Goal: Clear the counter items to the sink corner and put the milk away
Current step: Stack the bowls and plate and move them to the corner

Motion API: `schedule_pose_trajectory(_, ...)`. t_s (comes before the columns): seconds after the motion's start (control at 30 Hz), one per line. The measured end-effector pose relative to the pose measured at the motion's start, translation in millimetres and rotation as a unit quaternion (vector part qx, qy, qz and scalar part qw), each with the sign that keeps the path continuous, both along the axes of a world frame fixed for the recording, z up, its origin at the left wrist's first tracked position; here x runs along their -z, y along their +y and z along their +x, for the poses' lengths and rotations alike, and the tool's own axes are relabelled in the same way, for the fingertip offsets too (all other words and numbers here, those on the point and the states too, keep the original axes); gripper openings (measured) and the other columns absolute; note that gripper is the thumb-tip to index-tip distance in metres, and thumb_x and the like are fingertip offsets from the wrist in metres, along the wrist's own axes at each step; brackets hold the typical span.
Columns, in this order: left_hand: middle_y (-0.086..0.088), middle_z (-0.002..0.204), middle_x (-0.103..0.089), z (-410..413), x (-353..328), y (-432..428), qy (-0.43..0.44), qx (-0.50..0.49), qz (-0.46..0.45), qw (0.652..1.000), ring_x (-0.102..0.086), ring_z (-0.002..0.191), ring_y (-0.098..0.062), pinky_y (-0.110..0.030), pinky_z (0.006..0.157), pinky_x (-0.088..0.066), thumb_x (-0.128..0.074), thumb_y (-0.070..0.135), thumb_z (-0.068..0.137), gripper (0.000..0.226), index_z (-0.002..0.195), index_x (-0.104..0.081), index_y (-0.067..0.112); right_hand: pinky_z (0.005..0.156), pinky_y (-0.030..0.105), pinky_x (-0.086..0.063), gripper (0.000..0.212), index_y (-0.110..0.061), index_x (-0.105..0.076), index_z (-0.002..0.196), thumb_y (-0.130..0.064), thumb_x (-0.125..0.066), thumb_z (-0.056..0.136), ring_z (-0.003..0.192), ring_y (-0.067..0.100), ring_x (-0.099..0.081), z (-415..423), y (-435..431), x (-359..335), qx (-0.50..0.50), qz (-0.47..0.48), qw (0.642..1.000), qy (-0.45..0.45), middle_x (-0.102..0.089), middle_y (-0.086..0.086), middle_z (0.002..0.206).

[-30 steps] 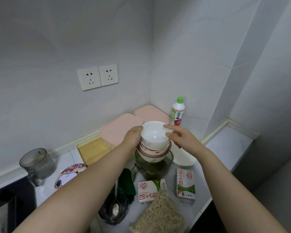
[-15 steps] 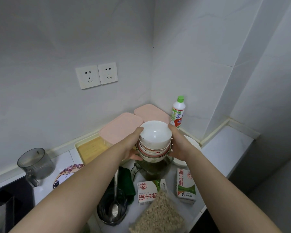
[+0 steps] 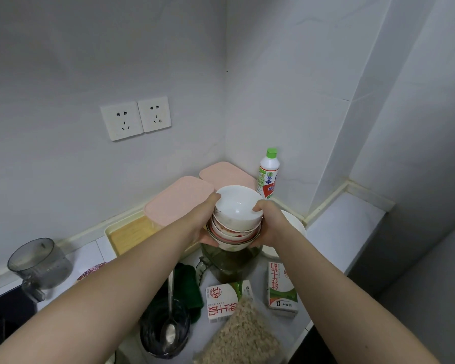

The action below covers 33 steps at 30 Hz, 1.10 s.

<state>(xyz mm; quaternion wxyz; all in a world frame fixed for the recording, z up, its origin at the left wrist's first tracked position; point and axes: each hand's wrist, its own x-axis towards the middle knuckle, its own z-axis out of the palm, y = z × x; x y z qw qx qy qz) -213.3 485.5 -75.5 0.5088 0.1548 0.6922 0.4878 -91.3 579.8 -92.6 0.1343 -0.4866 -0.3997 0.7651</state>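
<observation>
we read "33g" and red 纯牛奶 on the white cardboard milk carton (image 3: 221,302), 纯牛奶 again on the white-and-green carton (image 3: 281,287).

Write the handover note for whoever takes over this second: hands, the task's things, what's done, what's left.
Left hand and right hand grip the stack of white ceramic bowls from either side, over the clear glass jug; lifted or resting, cannot tell.
White-and-green milk carton and second milk carton sit on the white counter by the clear bag of oats.
Done: nothing visibly put away. Left: move bowls and the rest to the sink corner, store the milk.
</observation>
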Motion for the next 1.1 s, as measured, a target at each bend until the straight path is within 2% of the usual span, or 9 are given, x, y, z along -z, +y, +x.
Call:
schedule_pose_trajectory(0.13, 0.000, 0.088, -0.051, 5, -10, 25, 0.015, 0.014, 0.008, 1.000, -0.056, 0.099, -0.033, -0.056, 0.090, -0.049, -0.036, 0.050, 0.094, 0.042, 0.124, -0.040, 0.020, 0.090, 0.056, -0.044, 0.059, -0.021, -0.038, 0.133, -0.016, -0.045, 0.075, 0.115, 0.040, -0.047, 12, 16, -7, 0.035, 0.034, 0.998, 0.039, -0.050, 0.014, 0.127)
schedule_pose_trajectory(0.27, -0.003, 0.089, -0.055, 14, -16, 61, 0.011, 0.037, 0.029, 0.999, -0.058, 0.098, -0.033, -0.055, 0.090, -0.049, -0.038, 0.049, 0.094, 0.041, 0.120, -0.046, 0.018, 0.107, 0.060, -0.026, 0.057, -0.014, -0.036, 0.136, -0.016, -0.040, 0.079, 0.120, 0.042, -0.043, 26, 46, -18, 0.062, 0.078, 0.995, 0.026, -0.047, 0.016, 0.131)
schedule_pose_trajectory(0.4, -0.010, 0.110, -0.061, 30, -10, 94, -0.004, 0.090, 0.012, 0.996, -0.058, 0.107, -0.037, -0.055, 0.091, -0.049, -0.048, 0.066, 0.074, 0.071, 0.124, -0.049, 0.015, 0.106, 0.055, -0.028, 0.063, -0.012, -0.041, 0.130, -0.021, -0.044, 0.067, 0.110, 0.039, -0.048, 41, 65, -17, 0.108, 0.076, 0.991, -0.001, -0.052, 0.015, 0.121)
schedule_pose_trajectory(0.53, -0.006, 0.116, -0.052, 42, 7, 124, 0.047, 0.108, -0.006, 0.993, -0.056, 0.103, -0.033, -0.044, 0.075, -0.053, -0.035, 0.058, 0.092, 0.053, 0.130, -0.044, 0.021, 0.104, 0.049, -0.034, 0.037, -0.011, -0.045, 0.114, -0.015, -0.038, 0.078, 0.099, 0.034, -0.049, 54, 81, 2, 0.154, 0.060, 0.986, -0.010, -0.054, 0.013, 0.098)
schedule_pose_trajectory(0.63, -0.005, 0.127, -0.050, 48, 23, 138, 0.055, 0.102, -0.017, 0.993, -0.054, 0.106, -0.033, -0.042, 0.065, -0.054, -0.037, 0.054, 0.093, 0.054, 0.137, -0.037, 0.023, 0.091, 0.041, -0.037, 0.030, -0.011, -0.044, 0.106, -0.016, -0.039, 0.078, 0.095, 0.031, -0.047, 56, 88, 14, 0.172, 0.040, 0.984, -0.023, -0.052, 0.013, 0.095)
schedule_pose_trajectory(0.8, -0.014, 0.141, -0.041, 48, 44, 156, 0.044, 0.110, -0.057, 0.991, -0.046, 0.122, -0.040, -0.052, 0.085, -0.048, -0.032, 0.046, 0.099, 0.053, 0.145, -0.022, 0.021, 0.084, 0.037, -0.036, 0.027, -0.010, -0.042, 0.107, -0.017, -0.041, 0.081, 0.084, 0.028, -0.049, 55, 98, 35, 0.183, 0.012, 0.982, -0.044, -0.052, 0.012, 0.087)
schedule_pose_trajectory(0.9, -0.016, 0.142, -0.040, 46, 56, 164, 0.030, 0.125, -0.112, 0.985, -0.044, 0.125, -0.040, -0.054, 0.093, -0.046, -0.031, 0.052, 0.097, 0.061, 0.147, -0.019, 0.020, 0.089, 0.040, -0.039, 0.031, -0.009, -0.041, 0.111, -0.017, -0.042, 0.081, 0.093, 0.031, -0.049, 55, 98, 46, 0.186, -0.005, 0.981, -0.047, -0.052, 0.014, 0.090)
schedule_pose_trajectory(1.03, -0.016, 0.142, -0.040, 42, 61, 168, 0.018, 0.128, -0.135, 0.982, -0.041, 0.129, -0.035, -0.049, 0.101, -0.039, -0.033, 0.052, 0.096, 0.065, 0.148, -0.017, 0.016, 0.096, 0.044, -0.042, 0.031, -0.010, -0.039, 0.111, -0.015, -0.042, 0.081, 0.100, 0.033, -0.049, 53, 99, 49, 0.183, -0.004, 0.981, -0.057, -0.051, 0.014, 0.095)
schedule_pose_trajectory(1.1, -0.013, 0.128, -0.050, 38, 63, 170, 0.024, 0.134, -0.127, 0.982, -0.045, 0.123, -0.030, -0.043, 0.100, -0.040, -0.032, 0.051, 0.097, 0.063, 0.147, -0.019, 0.015, 0.099, 0.047, -0.040, 0.032, -0.012, -0.038, 0.113, -0.016, -0.042, 0.082, 0.104, 0.032, -0.047, 51, 100, 49, 0.179, 0.003, 0.982, -0.064, -0.050, 0.014, 0.106)
